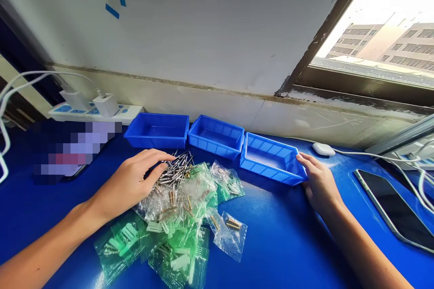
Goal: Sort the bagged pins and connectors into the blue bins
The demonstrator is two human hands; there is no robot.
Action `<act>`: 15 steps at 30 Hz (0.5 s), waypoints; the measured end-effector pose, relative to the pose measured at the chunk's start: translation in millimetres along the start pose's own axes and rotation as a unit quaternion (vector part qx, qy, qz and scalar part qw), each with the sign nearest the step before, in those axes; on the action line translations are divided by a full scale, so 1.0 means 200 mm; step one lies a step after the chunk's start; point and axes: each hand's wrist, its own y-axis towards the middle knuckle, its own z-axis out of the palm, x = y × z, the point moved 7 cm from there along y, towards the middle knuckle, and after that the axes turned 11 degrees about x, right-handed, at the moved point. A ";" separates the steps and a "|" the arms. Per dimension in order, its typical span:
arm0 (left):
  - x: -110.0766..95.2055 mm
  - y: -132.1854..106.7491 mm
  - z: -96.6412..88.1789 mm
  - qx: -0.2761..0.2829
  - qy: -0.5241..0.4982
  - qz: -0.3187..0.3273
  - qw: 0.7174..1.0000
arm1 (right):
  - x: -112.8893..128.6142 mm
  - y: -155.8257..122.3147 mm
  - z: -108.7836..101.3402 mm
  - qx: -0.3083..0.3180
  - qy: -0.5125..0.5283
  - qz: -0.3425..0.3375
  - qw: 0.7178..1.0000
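My left hand (134, 180) lies on the blue table with fingers stretched out, cupped around the left side of a loose heap of small metal pins (174, 169). Below the pins lies a pile of clear and green plastic bags (176, 221) holding pins and white parts. My right hand (318, 180) rests against the right end of the rightmost blue bin (271, 159), fingertips on its rim. Two more blue bins, the middle bin (216, 136) and the left bin (158, 130), stand in a row beside it.
A white power strip (95, 110) with chargers and cables sits at the back left. A phone (395, 210) lies at the right, with a white earbud case (323, 148) and cables near it. A window is at the upper right.
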 end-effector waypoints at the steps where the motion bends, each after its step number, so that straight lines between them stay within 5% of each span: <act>1: 0.00 0.00 -0.01 -0.008 0.001 -0.005 1.000 | 0.00 0.00 0.00 0.000 0.003 0.003 1.000; 15: 0.00 0.00 -0.06 -0.061 0.018 -0.008 0.998 | -0.01 0.01 -0.03 -0.035 -0.025 -0.034 0.998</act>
